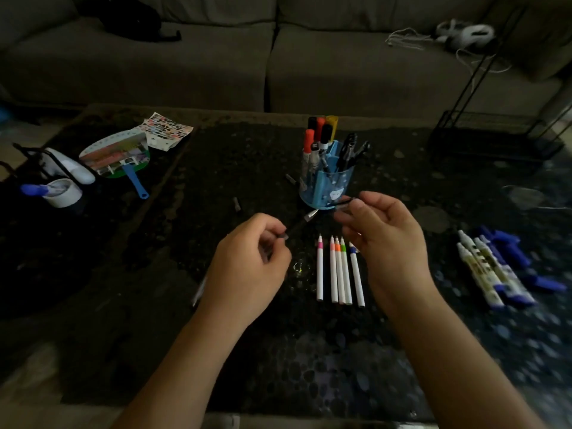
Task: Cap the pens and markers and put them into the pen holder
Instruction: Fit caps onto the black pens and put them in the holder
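Before the holder (328, 185), the left hand (247, 261) is pinching a pen (305, 219) and the right hand (387, 239) a cap (344, 205), with white pens (339, 274) lying between them.

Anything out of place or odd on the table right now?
Nothing spilled or broken. Two likely strays: one dark cap just left of the pen holder, a second cap further left, both away from any pen. The white pens lie in a row, tips bare.

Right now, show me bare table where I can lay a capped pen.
Bare: the near strip below the white pens, and the stretch left of the left hand, below the fan. Crowded: around the pen holder and the blue markers.
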